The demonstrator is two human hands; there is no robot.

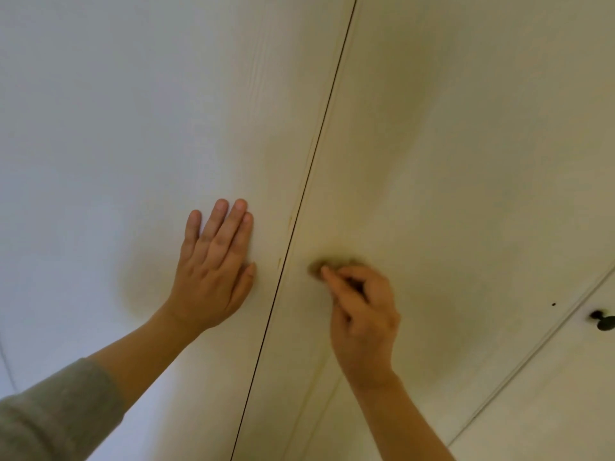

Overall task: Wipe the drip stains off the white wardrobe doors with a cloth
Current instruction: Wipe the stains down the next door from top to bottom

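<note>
Two white wardrobe doors fill the view, the left door [116,144] and the right door [466,144], split by a thin dark gap [309,181]. My left hand [214,267] lies flat on the left door, fingers straight, just left of the gap. My right hand [361,311] has its fingers curled round a small bunched cloth [324,266] and holds it against the right door close to the gap. Most of the cloth is hidden by the fingers. Small brownish marks [290,224] run along the left door's edge.
A dark round knob [603,321] sits on a further door panel at the lower right, past a slanting seam [532,354]. A tiny dark speck [553,304] shows near it. A grey sleeve [50,420] covers my left forearm.
</note>
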